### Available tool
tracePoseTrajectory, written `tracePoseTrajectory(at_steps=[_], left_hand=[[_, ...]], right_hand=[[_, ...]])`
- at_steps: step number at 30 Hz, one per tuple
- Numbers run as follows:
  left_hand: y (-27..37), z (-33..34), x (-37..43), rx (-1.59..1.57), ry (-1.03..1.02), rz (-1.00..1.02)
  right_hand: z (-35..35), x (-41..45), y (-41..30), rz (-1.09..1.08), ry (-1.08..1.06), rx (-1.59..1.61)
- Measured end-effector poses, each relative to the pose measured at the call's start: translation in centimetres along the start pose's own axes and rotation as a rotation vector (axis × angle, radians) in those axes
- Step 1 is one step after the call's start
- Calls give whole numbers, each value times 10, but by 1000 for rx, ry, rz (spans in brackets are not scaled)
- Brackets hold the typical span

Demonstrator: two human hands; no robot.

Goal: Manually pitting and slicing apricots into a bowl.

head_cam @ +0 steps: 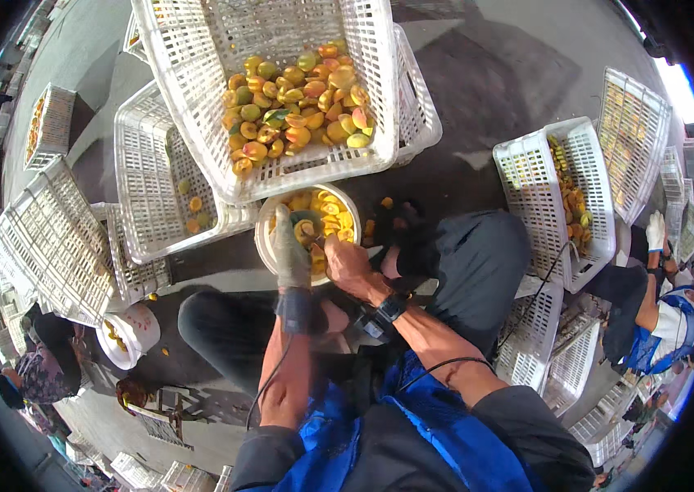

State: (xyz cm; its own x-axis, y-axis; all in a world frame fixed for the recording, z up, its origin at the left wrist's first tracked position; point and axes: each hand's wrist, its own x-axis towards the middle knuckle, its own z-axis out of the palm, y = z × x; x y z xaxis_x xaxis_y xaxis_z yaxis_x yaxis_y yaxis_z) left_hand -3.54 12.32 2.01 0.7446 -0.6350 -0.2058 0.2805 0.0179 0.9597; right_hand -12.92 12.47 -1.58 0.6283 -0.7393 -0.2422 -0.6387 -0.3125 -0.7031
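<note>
My left hand [293, 251], in a pale glove, is over a round white bucket [262, 249] and holds a halved yellow-orange fruit [305, 231] that looks like an apricot. Close beside it, my bare right hand [350, 261] has its fingers curled at the fruit around a small tool that is mostly hidden, so its kind cannot be told. Yellow fruit pieces [331, 212] lie inside the bucket. Just beyond stands a large white plastic crate [316, 178], tilted towards me, with many whole and cut fruits [297, 111] in it.
Another white crate [156, 246] at the left holds a few fruits. More crates [580, 264] with cut fruit stand at the right, near a co-worker [660, 320]. Another person [48, 363] sits at the lower left by a white bucket [144, 329]. A cable crosses my right forearm.
</note>
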Motion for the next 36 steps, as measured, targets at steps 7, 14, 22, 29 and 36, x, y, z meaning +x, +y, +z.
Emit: tracePoseTrajectory(at_steps=[7,14,22,29,36], left_hand=[[4,-1,3,-28,-84,-182],[-17,-2,2,-131,-80,-331],[-75,-54,9,-269,-332,-573],[-64,-40,13,-259,-444,-646],[-128,-87,19,136,-606,-421]], right_hand=[[48,8,47,18,179,103],[-10,15,21,46,203,499],[0,22,25,-14,181,449],[19,24,34,-85,251,294],[18,23,33,-74,213,356]])
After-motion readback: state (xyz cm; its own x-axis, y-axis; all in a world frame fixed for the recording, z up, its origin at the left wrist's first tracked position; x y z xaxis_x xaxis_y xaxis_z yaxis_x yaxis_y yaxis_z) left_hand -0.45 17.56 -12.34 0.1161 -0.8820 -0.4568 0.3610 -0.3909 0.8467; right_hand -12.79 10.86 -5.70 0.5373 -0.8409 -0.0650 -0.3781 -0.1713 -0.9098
